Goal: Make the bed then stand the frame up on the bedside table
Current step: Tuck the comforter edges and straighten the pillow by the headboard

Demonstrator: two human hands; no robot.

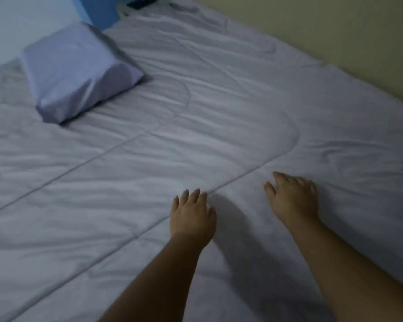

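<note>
The person is pressing left hand (192, 217) & right hand (293, 198), both spread flat and gripping nothing, on the quilt (196, 126) covering the bed. It's prob. soft, light, wrinkle-prone; best pulled by its edges. Frame isn't showing.

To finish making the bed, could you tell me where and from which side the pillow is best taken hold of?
Take the pillow by its near short end, the corner that points toward the hands, coming from the right across the quilt. It lies flat and slanted, nothing rests on it, and that end is closest. Both the left hand and the right hand are open and hold nothing.
</note>
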